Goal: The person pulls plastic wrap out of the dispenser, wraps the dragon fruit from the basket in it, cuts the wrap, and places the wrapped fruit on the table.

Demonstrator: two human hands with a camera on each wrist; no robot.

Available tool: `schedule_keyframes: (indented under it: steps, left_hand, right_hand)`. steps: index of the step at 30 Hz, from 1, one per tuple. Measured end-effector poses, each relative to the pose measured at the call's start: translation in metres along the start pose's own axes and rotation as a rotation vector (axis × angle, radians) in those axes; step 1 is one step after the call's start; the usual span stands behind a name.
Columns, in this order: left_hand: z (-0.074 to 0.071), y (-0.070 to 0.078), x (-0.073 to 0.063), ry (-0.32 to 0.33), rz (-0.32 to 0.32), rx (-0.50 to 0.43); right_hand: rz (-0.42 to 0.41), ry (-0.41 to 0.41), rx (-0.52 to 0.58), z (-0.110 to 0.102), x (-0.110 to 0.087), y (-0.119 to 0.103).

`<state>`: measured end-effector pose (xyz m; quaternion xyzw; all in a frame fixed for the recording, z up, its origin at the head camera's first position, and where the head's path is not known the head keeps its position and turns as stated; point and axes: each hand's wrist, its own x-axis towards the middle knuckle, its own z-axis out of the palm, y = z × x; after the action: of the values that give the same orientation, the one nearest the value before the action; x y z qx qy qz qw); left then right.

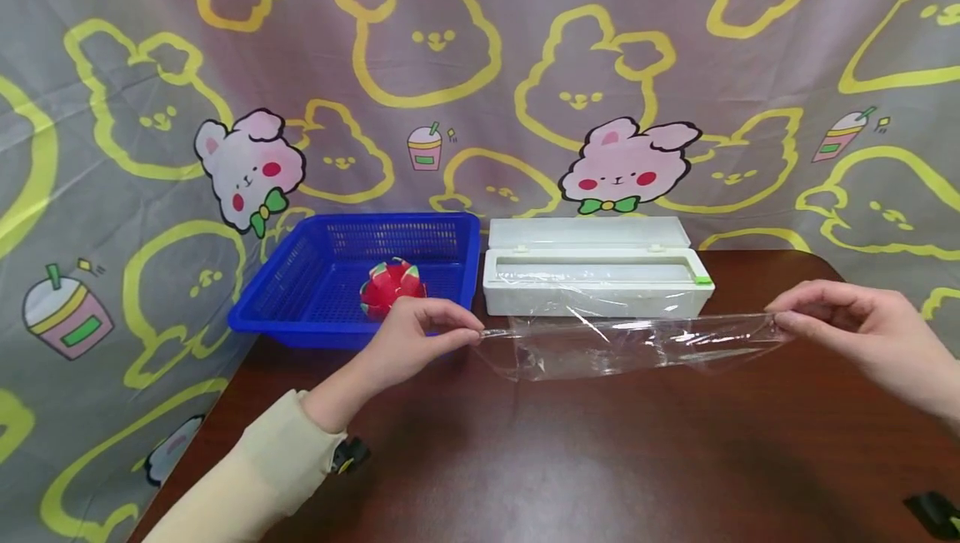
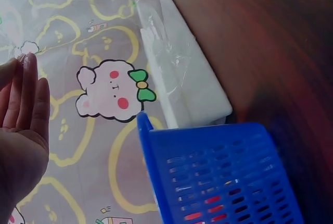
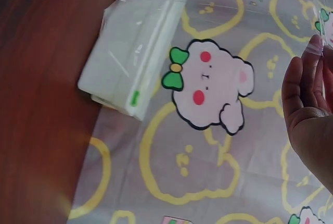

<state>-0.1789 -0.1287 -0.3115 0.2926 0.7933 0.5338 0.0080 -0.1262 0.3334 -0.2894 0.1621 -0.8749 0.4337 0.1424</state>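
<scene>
A sheet of clear plastic wrap point(image 1: 630, 347) stretches between both hands in the head view, in front of a white wrap dispenser box point(image 1: 600, 300). My left hand point(image 1: 412, 339) pinches its left corner between thumb and fingers. At the other corner, my right hand point(image 1: 862, 326) pinches the film the same way. The box's lid point(image 1: 588, 232) stands raised at the back, and a green slider point(image 1: 703, 281) sits at its right end. In the left wrist view the left hand point(image 2: 23, 109) shows at the left edge; the right wrist view has the right hand point(image 3: 312, 99) at its right edge.
A blue plastic basket point(image 1: 258, 314) stands left of the box, just behind the left hand. Inside it lies a red dragon fruit point(image 1: 390, 285) with green-tipped scales. The brown table point(image 1: 570, 476) runs back to a printed curtain point(image 1: 480, 127).
</scene>
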Motion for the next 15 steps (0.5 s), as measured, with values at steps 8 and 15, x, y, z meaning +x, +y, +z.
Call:
schedule_keyframes:
  steps: [8, 15]
  left_hand:
    - [0.009, -0.009, -0.011, -0.043, -0.041, 0.017]
    - [0.024, -0.021, -0.025, -0.145, -0.012, 0.027]
  right_hand:
    - [-0.027, -0.087, 0.018, 0.012, -0.016, 0.013]
    - [-0.058, -0.188, 0.074, 0.022, -0.034, 0.03]
